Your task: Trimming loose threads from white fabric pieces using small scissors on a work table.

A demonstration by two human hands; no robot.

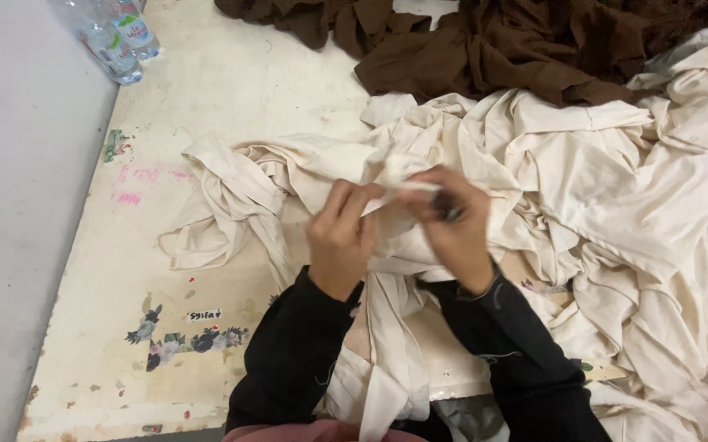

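Fingers (354,200) of both hands pinch the cream cloth (403,192), wrists raised together.

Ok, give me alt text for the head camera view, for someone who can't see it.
Two hands in black sleeves, left hand and right hand, pinch a fold of cream cloth from a large heap on a worn white table. The right hand also holds a small dark object, too blurred to identify. Brown cloth lies behind, plastic bottles at the far left corner.
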